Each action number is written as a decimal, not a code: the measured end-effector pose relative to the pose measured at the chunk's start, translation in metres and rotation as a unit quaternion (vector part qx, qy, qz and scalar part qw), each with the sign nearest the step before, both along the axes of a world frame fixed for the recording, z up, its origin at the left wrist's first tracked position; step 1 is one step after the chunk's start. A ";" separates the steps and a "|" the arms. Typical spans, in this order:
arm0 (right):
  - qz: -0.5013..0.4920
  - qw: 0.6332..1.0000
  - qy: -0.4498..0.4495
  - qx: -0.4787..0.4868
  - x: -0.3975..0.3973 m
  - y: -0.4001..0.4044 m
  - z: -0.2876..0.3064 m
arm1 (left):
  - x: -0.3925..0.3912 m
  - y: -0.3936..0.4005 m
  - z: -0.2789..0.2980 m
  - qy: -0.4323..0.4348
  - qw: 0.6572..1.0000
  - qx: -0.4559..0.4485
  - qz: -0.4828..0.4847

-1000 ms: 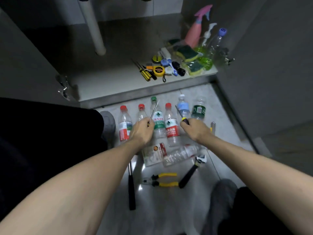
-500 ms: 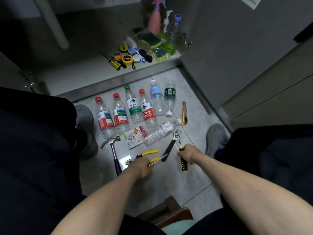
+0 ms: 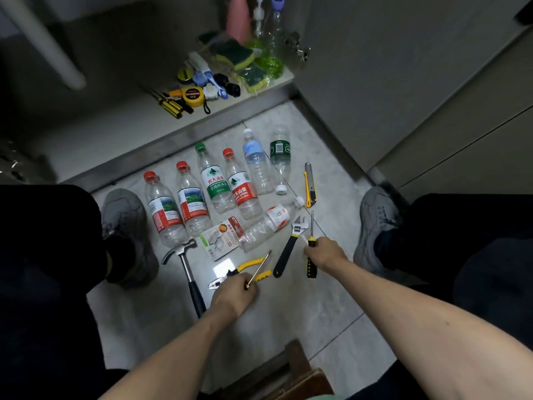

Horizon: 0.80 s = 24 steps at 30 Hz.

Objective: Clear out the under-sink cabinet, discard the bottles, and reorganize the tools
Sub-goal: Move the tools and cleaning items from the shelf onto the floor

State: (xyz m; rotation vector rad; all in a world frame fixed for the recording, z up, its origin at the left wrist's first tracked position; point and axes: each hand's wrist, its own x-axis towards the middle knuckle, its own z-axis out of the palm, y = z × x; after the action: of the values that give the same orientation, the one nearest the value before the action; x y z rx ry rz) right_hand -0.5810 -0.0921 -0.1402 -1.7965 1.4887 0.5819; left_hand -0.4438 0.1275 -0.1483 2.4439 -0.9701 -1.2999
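Note:
Several empty plastic bottles [image 3: 213,183] lie in a row on the tiled floor before the open cabinet [image 3: 144,122]. Below them lie a hammer [image 3: 187,269], yellow pliers [image 3: 248,269] and an adjustable wrench [image 3: 288,246]. My left hand [image 3: 235,293] is closed on a screwdriver whose metal shaft [image 3: 259,267] points up to the right over the pliers. My right hand [image 3: 324,254] grips a yellow-and-black screwdriver [image 3: 311,264] lying right of the wrench, shaft pointing away from me. A yellow box cutter [image 3: 310,184] lies right of the bottles.
On the cabinet floor sit more screwdrivers [image 3: 170,103], a yellow tape measure [image 3: 192,96], sponges [image 3: 239,57], a pink spray bottle [image 3: 238,18] and a clear bottle [image 3: 274,36]. A white drain pipe [image 3: 43,44] stands at left. My grey shoes [image 3: 127,226] flank the tools. A wooden stool edge [image 3: 297,373] shows below.
Both hands drew back from over the bottles toward me, each carrying a screwdriver, and came down by the pliers and wrench. The view tilted down.

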 end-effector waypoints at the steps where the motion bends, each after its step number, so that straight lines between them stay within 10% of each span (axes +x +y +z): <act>1: -0.005 1.000 -0.004 -0.006 0.001 -0.004 -0.002 | 0.004 -0.003 0.001 -0.009 1.000 -0.011 0.027; 15: 0.011 0.987 -0.085 -0.134 0.120 -0.122 0.003 | 0.142 -0.105 0.027 -0.086 0.978 -0.118 0.151; 24: 0.026 0.989 -0.091 -0.113 0.145 -0.152 -0.040 | 0.138 -0.129 -0.004 -0.076 0.986 -0.036 0.141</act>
State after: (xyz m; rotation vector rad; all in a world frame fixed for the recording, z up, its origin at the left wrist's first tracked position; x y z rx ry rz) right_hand -0.4359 -0.2436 -0.1800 -2.0072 1.4316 0.2720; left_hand -0.3054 -0.0011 -0.1521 2.5384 -0.6578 -0.9822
